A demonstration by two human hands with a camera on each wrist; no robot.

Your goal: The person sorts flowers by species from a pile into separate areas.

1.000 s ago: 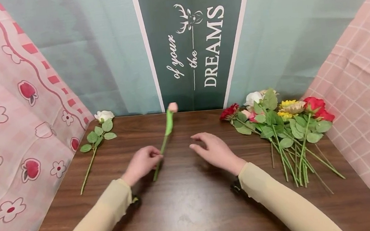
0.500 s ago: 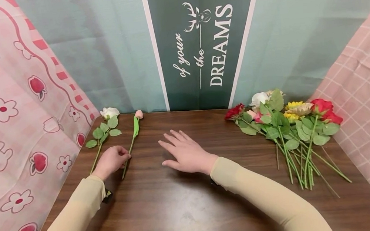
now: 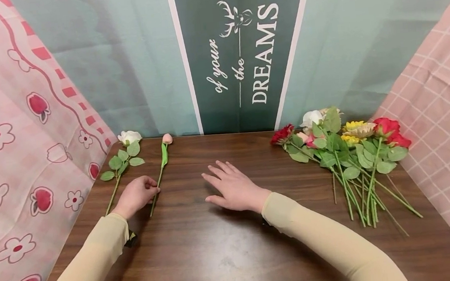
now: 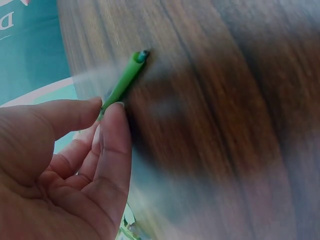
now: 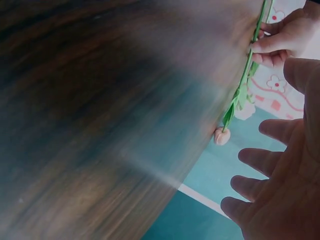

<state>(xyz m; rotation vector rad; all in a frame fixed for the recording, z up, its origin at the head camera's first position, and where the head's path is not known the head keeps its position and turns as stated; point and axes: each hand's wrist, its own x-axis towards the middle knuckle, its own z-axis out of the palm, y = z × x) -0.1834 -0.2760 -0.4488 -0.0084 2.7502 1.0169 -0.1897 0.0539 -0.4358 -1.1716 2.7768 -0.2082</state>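
My left hand (image 3: 137, 196) pinches the green stem of a pink tulip (image 3: 164, 153) between thumb and forefinger, low on the stem. The left wrist view shows the stem's cut end (image 4: 127, 80) sticking out past the fingertips, close to the wooden tabletop. Beside the tulip on its left lies a white rose (image 3: 129, 137) with green leaves; my left hand and wrist hide the lower end of its stem. My right hand (image 3: 235, 187) hovers or rests over the middle of the table, fingers spread and holding nothing. From the right wrist the pink bud (image 5: 222, 135) shows beyond the fingers.
A loose heap of flowers (image 3: 339, 147) lies on the right side, red, white, pink and yellow, stems toward me. Pink patterned cloth (image 3: 12, 170) stands at the left, pink checked cloth (image 3: 445, 105) at the right, and a green curtain (image 3: 136, 67) behind the table (image 3: 220, 258).
The left hand has carried the tulip leftward from mid-table to beside the white rose, then stayed nearly still. The right hand moved left, and its fingers spread.
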